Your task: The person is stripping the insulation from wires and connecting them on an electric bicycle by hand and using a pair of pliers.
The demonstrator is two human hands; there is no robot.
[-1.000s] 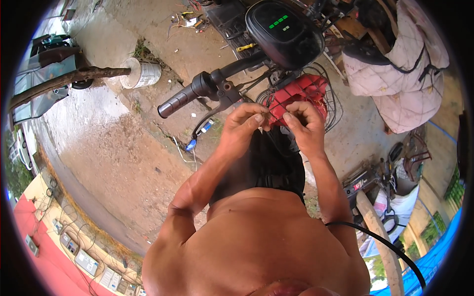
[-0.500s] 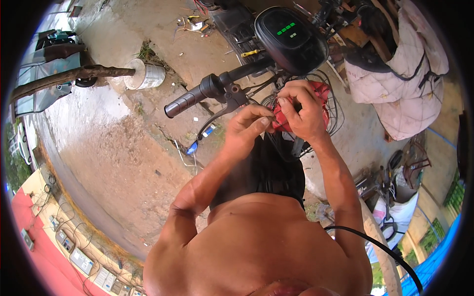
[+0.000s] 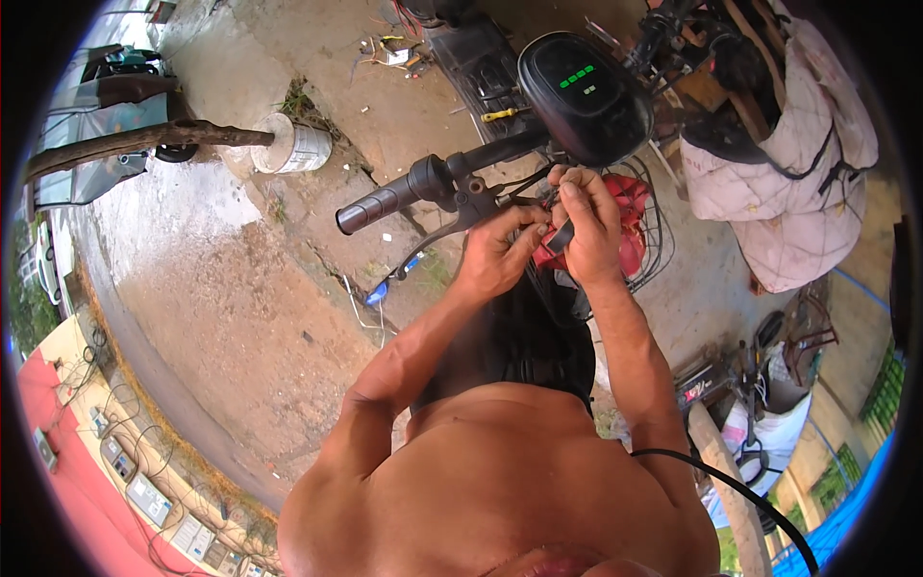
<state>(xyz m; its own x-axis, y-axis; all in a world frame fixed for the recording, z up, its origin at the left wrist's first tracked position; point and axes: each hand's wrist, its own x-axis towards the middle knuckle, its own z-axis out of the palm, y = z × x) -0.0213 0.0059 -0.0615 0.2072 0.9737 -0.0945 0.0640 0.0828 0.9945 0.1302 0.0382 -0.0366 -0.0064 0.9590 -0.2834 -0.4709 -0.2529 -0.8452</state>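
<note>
My left hand [image 3: 497, 248] is closed, thumb and fingertips pinched beside the black cables [image 3: 524, 185] below the handlebar; what they hold is too small to make out. My right hand [image 3: 586, 236] is curled around a short dark strip [image 3: 562, 237] and touches or nearly touches the left fingertips. Above them are a brake lever [image 3: 473, 204], a ribbed grip [image 3: 370, 207] and the black display housing [image 3: 584, 96] with green lights. A red cloth or bag [image 3: 630, 226] in a wire basket [image 3: 654, 264] lies behind my right hand.
A quilted cover [image 3: 760, 212] drapes at the right. A white bucket [image 3: 298, 144] supports a wooden pole [image 3: 115, 149] at the left. A yellow-handled tool [image 3: 500, 114] rests on the vehicle's deck [image 3: 457, 67]. Scattered small parts [image 3: 394, 56] lie on the concrete.
My right hand has risen toward the cables under the display, and a dark strip now shows in it. My left hand has shifted slightly right. The handlebar appears lower and farther right.
</note>
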